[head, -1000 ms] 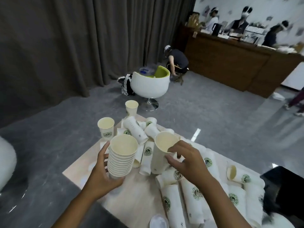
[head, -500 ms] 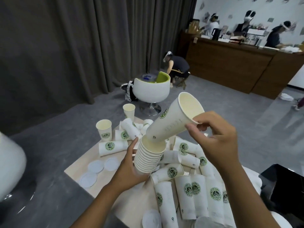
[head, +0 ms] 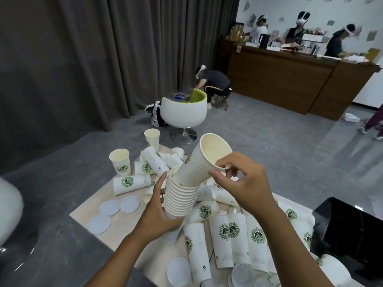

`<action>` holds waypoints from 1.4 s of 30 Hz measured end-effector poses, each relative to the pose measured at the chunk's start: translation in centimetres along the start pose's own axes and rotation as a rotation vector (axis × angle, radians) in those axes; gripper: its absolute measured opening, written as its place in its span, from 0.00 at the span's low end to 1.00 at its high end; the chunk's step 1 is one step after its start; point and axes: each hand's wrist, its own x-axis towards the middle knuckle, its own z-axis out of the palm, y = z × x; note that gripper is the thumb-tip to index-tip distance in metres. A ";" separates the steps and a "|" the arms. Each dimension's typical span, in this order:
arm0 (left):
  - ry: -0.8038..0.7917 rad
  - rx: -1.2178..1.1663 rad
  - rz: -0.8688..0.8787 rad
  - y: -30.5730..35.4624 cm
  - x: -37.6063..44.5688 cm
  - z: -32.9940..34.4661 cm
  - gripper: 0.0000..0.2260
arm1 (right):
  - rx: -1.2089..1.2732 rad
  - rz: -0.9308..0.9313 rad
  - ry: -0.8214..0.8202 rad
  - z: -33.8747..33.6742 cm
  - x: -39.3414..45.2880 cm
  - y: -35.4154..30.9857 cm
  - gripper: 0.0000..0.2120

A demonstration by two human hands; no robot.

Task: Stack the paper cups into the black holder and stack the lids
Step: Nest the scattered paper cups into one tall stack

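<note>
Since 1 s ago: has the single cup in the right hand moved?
Yes. The single cup, pinched at the rim by the right hand, has come up off the table and now tips base-first into the stack the left hand holds.

A nested stack of cups (head: 180,196) stood tilted above the desk (head: 89,210), and a single cup (head: 204,160) (mouth up, leaning right) sat partly inside its top. Loose cups (head: 224,239) lay scattered on the desk beneath the stack; flat white lids (head: 109,207) lay left of it.
</note>
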 end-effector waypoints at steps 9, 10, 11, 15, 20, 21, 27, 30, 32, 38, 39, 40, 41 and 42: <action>-0.036 -0.035 0.045 2.6 1.0 3.1 0.58 | -0.113 0.037 -0.040 0.6 -1.9 1.2 0.21; -0.038 -0.039 0.050 2.7 1.1 3.2 0.58 | -0.120 0.037 -0.040 0.8 -2.3 1.5 0.19; -0.040 -0.042 0.054 2.8 1.1 3.3 0.58 | -0.124 0.046 -0.047 0.9 -2.8 1.8 0.17; -0.041 -0.034 0.069 3.1 1.0 3.6 0.58 | -0.111 0.103 -0.075 1.8 -4.8 2.6 0.13; 0.004 -0.035 0.071 2.4 -0.4 3.0 0.58 | -0.042 0.152 -0.078 1.7 -6.4 2.4 0.24; 0.028 -0.036 0.068 2.1 -0.7 2.6 0.58 | -0.030 0.187 -0.052 1.6 -6.9 2.6 0.25; 0.160 -0.034 -0.011 -0.9 -2.3 -2.3 0.59 | -0.013 0.446 -0.055 2.8 -11.3 5.6 0.26; 0.192 -0.024 -0.048 -2.3 -2.5 -4.4 0.59 | -0.003 0.531 -0.094 4.5 -13.0 6.8 0.28; 0.224 -0.021 -0.063 -3.4 -2.4 -5.6 0.58 | 0.001 0.570 -0.101 6.0 -13.6 7.6 0.29; 0.200 -0.019 -0.099 -5.6 -0.8 -8.5 0.58 | -0.011 0.727 -0.078 10.5 -12.0 10.8 0.30; 0.193 -0.020 -0.104 -5.9 -0.2 -8.9 0.59 | -0.013 0.730 -0.091 11.3 -11.4 11.4 0.30; 0.192 -0.020 -0.108 -6.1 0.4 -9.4 0.60 | -0.027 0.720 -0.108 12.0 -10.8 11.9 0.30; 0.195 -0.021 -0.113 -6.4 1.0 -9.8 0.60 | -0.045 0.709 -0.121 12.6 -10.3 12.7 0.30; 0.197 -0.023 -0.120 -6.6 1.6 -10.1 0.60 | -0.068 0.708 -0.131 13.2 -9.8 13.7 0.31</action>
